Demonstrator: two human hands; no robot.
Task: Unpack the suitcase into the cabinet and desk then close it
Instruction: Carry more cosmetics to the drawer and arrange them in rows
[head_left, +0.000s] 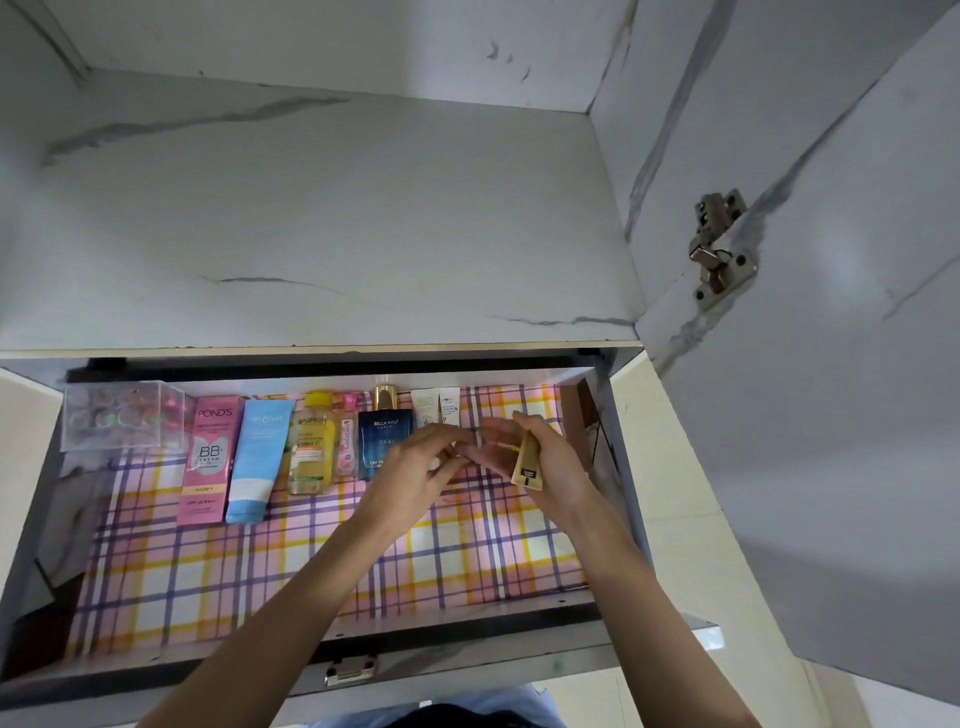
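Observation:
An open cabinet drawer (332, 618) lined with pink, yellow and purple checked paper fills the lower half of the head view. Along its back lies a row of toiletries: a pink Pond's box (205, 457), a blue tube (257, 457), a yellow Garnier bottle (311, 441), a small pink bottle (347, 439), a blue perfume bottle (383, 426) and two small white tubes (436, 408). My right hand (540, 462) holds a small gold box (529, 462) above the drawer's right part. My left hand (415, 467) meets it with curled fingertips; what they pinch is hidden.
A clear plastic box (122, 415) of small coloured items sits in the drawer's back left corner. Above is a bare grey marble-patterned shelf (322, 223). The open cabinet door (831, 364) with its metal hinge (719, 249) stands at the right. The suitcase is out of view.

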